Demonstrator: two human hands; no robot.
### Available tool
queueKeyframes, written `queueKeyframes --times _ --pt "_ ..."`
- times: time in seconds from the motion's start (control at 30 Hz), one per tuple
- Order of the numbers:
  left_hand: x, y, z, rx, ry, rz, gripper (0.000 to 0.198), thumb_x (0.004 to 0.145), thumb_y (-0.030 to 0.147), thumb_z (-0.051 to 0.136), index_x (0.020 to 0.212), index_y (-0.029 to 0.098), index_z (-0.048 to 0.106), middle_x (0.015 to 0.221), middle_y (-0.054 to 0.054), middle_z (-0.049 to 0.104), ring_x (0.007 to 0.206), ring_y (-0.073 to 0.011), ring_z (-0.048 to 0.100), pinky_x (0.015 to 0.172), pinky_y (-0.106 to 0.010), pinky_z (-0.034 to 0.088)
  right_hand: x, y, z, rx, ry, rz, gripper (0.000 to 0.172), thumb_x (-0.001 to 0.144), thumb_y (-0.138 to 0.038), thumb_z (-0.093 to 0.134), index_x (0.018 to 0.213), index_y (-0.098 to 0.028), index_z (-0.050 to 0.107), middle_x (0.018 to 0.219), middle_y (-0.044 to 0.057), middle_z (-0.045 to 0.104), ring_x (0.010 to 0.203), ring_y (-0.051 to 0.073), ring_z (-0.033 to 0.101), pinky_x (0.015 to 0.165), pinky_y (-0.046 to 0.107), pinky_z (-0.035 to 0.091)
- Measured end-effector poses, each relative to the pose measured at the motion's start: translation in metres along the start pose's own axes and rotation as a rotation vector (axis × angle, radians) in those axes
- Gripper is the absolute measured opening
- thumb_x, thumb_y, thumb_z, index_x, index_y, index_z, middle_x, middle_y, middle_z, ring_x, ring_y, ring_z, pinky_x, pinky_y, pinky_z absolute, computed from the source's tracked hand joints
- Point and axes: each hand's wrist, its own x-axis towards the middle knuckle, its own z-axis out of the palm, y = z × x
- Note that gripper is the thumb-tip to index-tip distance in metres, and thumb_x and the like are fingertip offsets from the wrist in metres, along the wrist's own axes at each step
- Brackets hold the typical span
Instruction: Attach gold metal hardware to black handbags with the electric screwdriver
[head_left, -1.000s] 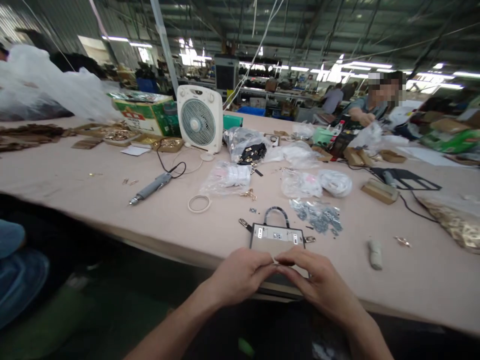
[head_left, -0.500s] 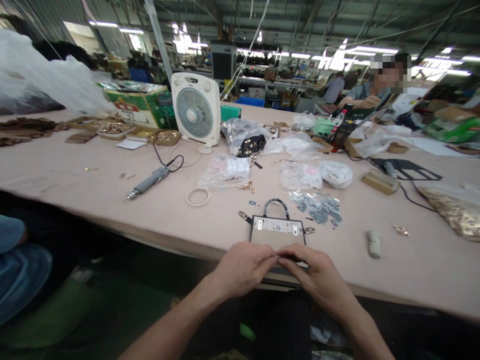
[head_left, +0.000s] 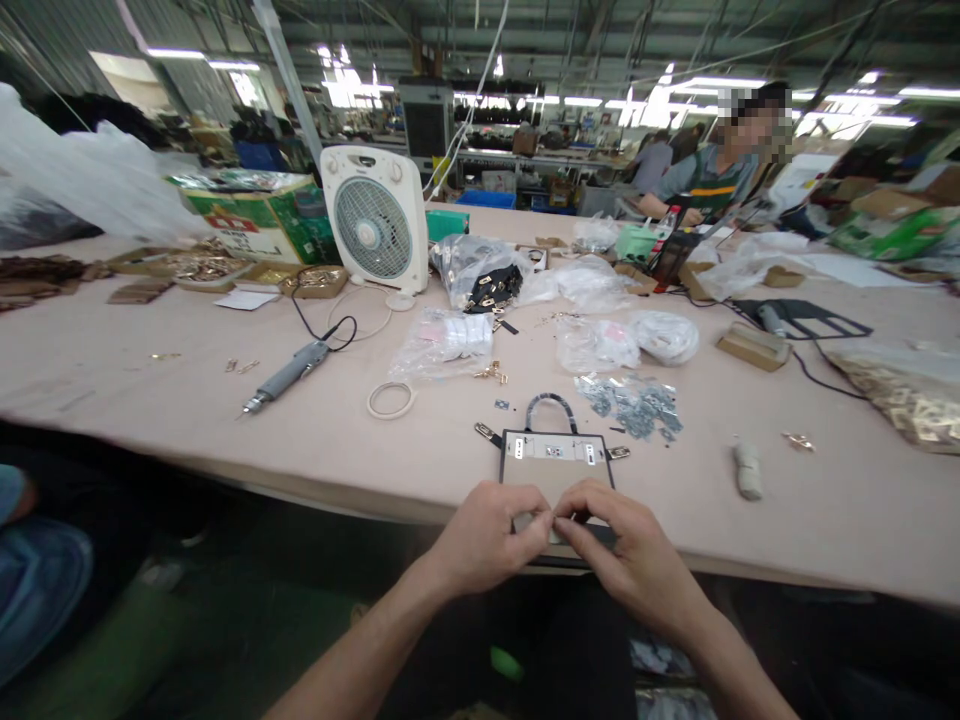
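In the head view a handbag panel (head_left: pixel 551 468) with a dark edge and a curved handle (head_left: pixel 550 400) lies at the table's front edge. Metal pieces sit along its top strip, and a strap with a metal fitting sticks out on either side. Over its lower half, my left hand (head_left: pixel 501 530) and my right hand (head_left: pixel 611 530) meet with thumbs and forefingers pinched together. Whatever is between the fingertips is too small to make out. Behind the bag, to the right, grey metal plates (head_left: pixel 637 405) lie in a loose pile.
An electric screwdriver (head_left: pixel 289 373) and a roll of tape (head_left: pixel 391 400) lie to the left. A white fan (head_left: pixel 375 220) stands behind them. Plastic bags (head_left: pixel 444 342) fill the middle. A beige wrapped roll (head_left: pixel 747 470) is on the right. Across the table a person (head_left: pixel 705 180) is working.
The whole view has shifted slightly. My hands stay together over the bag, with the left fingers now more bent. The co-worker across the table has lowered an arm.
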Motion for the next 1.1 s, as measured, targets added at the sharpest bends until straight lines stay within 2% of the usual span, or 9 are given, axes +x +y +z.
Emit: queueKeyframes --times 0.27,0.43,0.5,0.57,0.67,0.73,0.83,0.97,1.1 --pt "0.004 0.004 0.005 -0.144 0.092 -0.068 0.027 0.094 0.029 0.052 0.072 0.017 0.062 0.065 0.003 0.049 0.064 -0.0122 0.047 0.063 -0.025 0.035 0.008 0.009 0.005 -0.063 0.074 -0.082 0.008 0.102 -0.022 0.054 0.097 -0.024 0.061 0.091 0.004 0.064 0.086 0.019 0.061 0.078 0.031 0.050" --pt "0.007 -0.014 0.010 -0.302 0.162 -0.261 0.037 0.097 0.044 0.051 0.072 0.018 0.059 0.058 0.003 0.051 0.058 -0.0130 0.048 0.061 -0.025 0.038 -0.010 0.011 0.016 -0.215 0.160 -0.350 0.022 0.097 -0.007 0.055 0.108 -0.025 0.061 0.100 0.006 0.066 0.094 0.021 0.064 0.085 0.034 0.053" --pt "0.007 -0.026 0.010 -0.343 0.172 -0.329 0.040 0.097 0.050 0.050 0.075 0.018 0.060 0.057 0.003 0.053 0.056 -0.0132 0.048 0.060 -0.025 0.039 -0.020 0.013 0.015 -0.196 0.159 -0.394 0.028 0.096 -0.005 0.056 0.112 -0.027 0.061 0.102 0.006 0.067 0.095 0.021 0.065 0.086 0.034 0.054" --pt "0.006 -0.036 0.009 -0.353 0.152 -0.347 0.041 0.097 0.053 0.051 0.079 0.018 0.062 0.058 0.003 0.055 0.058 -0.0138 0.050 0.062 -0.025 0.041 -0.023 0.020 0.010 -0.133 0.205 -0.306 0.024 0.097 -0.009 0.057 0.112 -0.028 0.062 0.102 0.006 0.067 0.097 0.021 0.065 0.086 0.034 0.055" --pt "0.003 -0.043 0.011 -0.362 0.101 -0.329 0.043 0.098 0.054 0.050 0.081 0.017 0.064 0.060 0.002 0.056 0.061 -0.0142 0.052 0.066 -0.025 0.042 -0.013 0.042 -0.004 -0.048 0.318 -0.067 0.007 0.101 -0.027 0.058 0.101 -0.026 0.065 0.110 0.009 0.067 0.110 0.024 0.063 0.097 0.038 0.052" --pt "0.001 -0.044 0.015 -0.380 0.073 -0.324 0.046 0.099 0.056 0.050 0.082 0.016 0.066 0.061 0.002 0.055 0.061 -0.0141 0.051 0.065 -0.025 0.042 -0.001 0.062 -0.014 0.061 0.344 0.097 0.018 0.100 -0.040 0.061 0.098 -0.023 0.067 0.111 0.009 0.067 0.111 0.025 0.062 0.100 0.039 0.050" --pt "-0.001 -0.042 0.020 -0.423 0.035 -0.350 0.046 0.098 0.058 0.052 0.095 0.016 0.070 0.062 0.003 0.055 0.060 -0.0137 0.051 0.064 -0.024 0.041 0.013 0.089 -0.021 0.355 0.330 0.320 0.034 0.095 -0.054 0.066 0.101 -0.020 0.069 0.101 0.006 0.068 0.094 0.022 0.064 0.090 0.036 0.054" --pt "-0.003 -0.045 0.022 -0.505 0.033 -0.389 0.049 0.094 0.059 0.058 0.111 0.015 0.071 0.065 0.003 0.057 0.062 -0.0137 0.052 0.061 -0.024 0.043 0.017 0.106 -0.016 0.612 0.367 0.410 0.039 0.087 -0.056 0.076 0.100 -0.020 0.071 0.096 0.004 0.069 0.086 0.019 0.065 0.086 0.033 0.056" --pt "-0.005 -0.051 0.022 -0.533 0.054 -0.401 0.052 0.093 0.058 0.059 0.119 0.015 0.071 0.066 0.003 0.055 0.062 -0.0133 0.051 0.059 -0.023 0.043 0.013 0.110 -0.013 0.607 0.389 0.424 0.043 0.086 -0.058 0.076 0.104 -0.020 0.073 0.100 0.007 0.072 0.088 0.021 0.067 0.086 0.035 0.058"
